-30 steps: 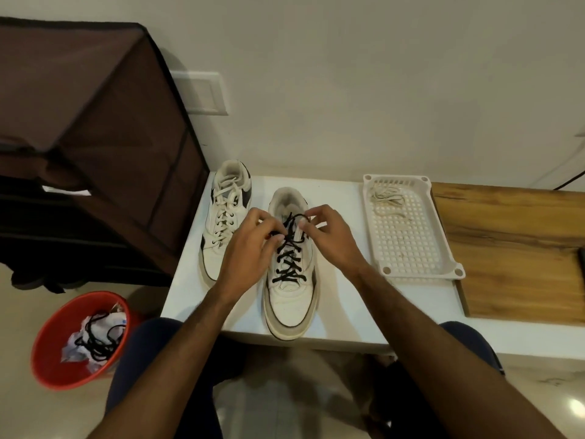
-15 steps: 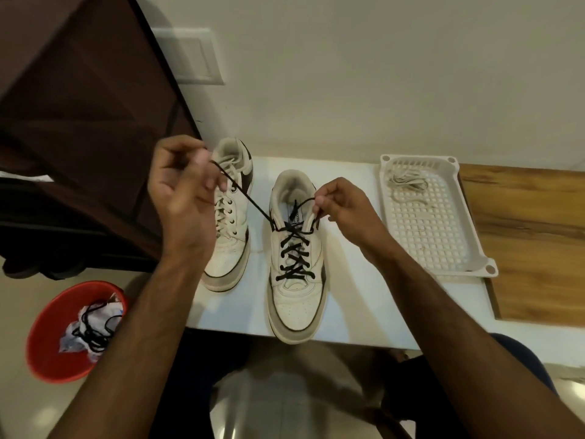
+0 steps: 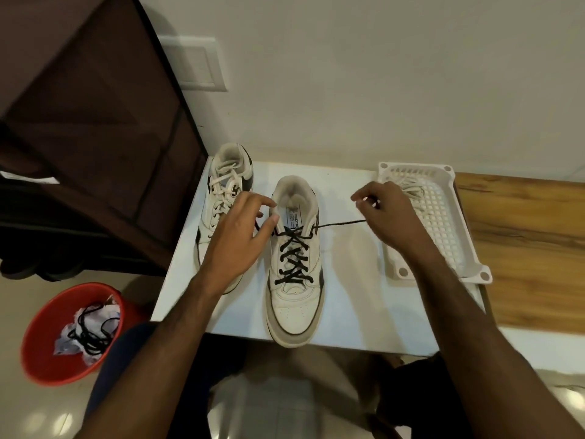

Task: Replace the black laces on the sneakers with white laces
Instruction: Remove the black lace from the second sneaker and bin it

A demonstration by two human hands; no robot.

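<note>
Two white sneakers stand on a white table (image 3: 348, 312). The left sneaker (image 3: 226, 185) wears white laces. The right sneaker (image 3: 296, 293) carries a black lace (image 3: 294, 258) crossed up its front. My right hand (image 3: 389, 217) pinches one end of that black lace, drawn out taut to the right of the top eyelet. My left hand (image 3: 240, 236) rests at the shoe's upper left side with its fingers on the lace's other end. A loose white lace (image 3: 411, 190) lies in the white tray behind my right hand.
A white perforated tray (image 3: 443, 223) sits at the table's right, partly on a wooden board (image 3: 522, 248). On the floor at the left stands a red bucket (image 3: 47, 343) holding paper and a black lace. A dark brown cabinet (image 3: 95, 122) rises at the left.
My left hand came down from its raised pull to the shoe's top left. My right hand moved away to the right, drawing the lace's end out sideways.
</note>
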